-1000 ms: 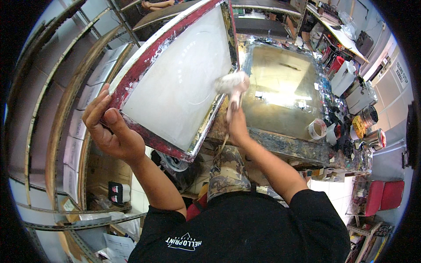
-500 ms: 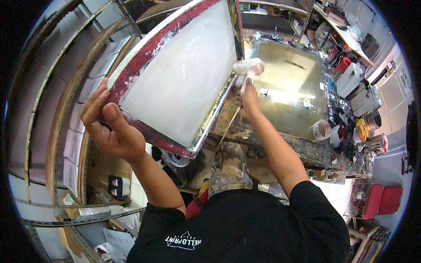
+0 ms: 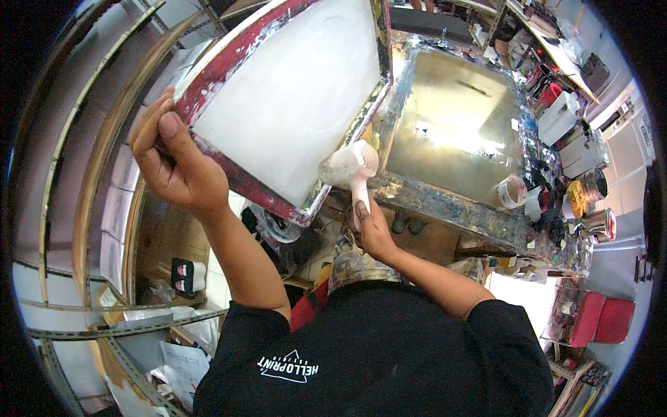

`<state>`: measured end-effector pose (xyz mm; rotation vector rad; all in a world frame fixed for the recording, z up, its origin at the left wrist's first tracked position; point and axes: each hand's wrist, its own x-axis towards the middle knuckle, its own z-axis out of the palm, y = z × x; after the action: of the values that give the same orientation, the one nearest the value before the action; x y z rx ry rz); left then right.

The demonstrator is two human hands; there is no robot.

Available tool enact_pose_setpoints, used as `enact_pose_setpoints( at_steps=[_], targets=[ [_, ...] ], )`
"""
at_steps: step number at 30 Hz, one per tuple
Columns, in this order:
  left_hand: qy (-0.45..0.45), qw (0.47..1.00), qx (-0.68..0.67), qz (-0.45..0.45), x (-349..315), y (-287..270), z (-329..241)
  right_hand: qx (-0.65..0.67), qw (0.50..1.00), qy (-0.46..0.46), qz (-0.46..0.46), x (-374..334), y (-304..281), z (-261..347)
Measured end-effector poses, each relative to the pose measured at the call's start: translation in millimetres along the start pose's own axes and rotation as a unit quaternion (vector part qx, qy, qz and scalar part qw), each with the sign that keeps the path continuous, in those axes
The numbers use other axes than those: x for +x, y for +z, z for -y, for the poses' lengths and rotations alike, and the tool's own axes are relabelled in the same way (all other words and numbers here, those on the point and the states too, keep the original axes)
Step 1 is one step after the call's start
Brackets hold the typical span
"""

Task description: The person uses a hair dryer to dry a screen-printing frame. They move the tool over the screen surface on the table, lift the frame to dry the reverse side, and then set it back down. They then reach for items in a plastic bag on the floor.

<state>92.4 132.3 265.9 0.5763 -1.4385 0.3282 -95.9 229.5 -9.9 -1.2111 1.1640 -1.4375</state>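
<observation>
My left hand (image 3: 182, 167) grips the lower left corner of a screen printing frame (image 3: 243, 182), fingers behind it and thumb in front. The frame is held up at a tilt, with a pale mesh and a red, paint-smeared border. In my right hand (image 3: 375, 233) is a pale pink hair dryer (image 3: 360, 177), held by its handle. Its round grille faces right and its smudged nozzle end points left, close to the frame's lower right edge. My fingers around the handle are partly hidden.
Right of the frame stands a stained worktable (image 3: 458, 215) with a shiny glass-like panel (image 3: 451, 118). Along its right side are a tub (image 3: 512, 191), an open can (image 3: 601, 224) and several other containers. Metal and wood racks (image 3: 104, 160) stand on the left.
My right hand has brought the hair dryer down and left, nearer my body. The frame's lower edge sits slightly higher in view, and my left hand keeps its hold.
</observation>
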Motion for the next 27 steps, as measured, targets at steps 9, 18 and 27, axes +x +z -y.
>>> enact_pose_setpoints(
  at_steps=[9, 18, 27],
  targets=[
    [0.019, 0.999, 0.035, -0.001, 1.5, -6.8, 4.0, 0.013, 0.984, 0.111, 0.136, -36.4, 13.7, 7.2],
    [-0.046, 0.999, -0.005, -0.026, -11.8, -0.8, -3.1, 0.044, 0.992, -0.006, 0.121, -2.9, 27.6, 45.3],
    [-0.250, 0.964, -0.028, -0.086, -64.5, -7.9, -1.6, 0.140, 0.980, -0.083, 0.112, 23.4, 53.9, 101.5]
  ],
)
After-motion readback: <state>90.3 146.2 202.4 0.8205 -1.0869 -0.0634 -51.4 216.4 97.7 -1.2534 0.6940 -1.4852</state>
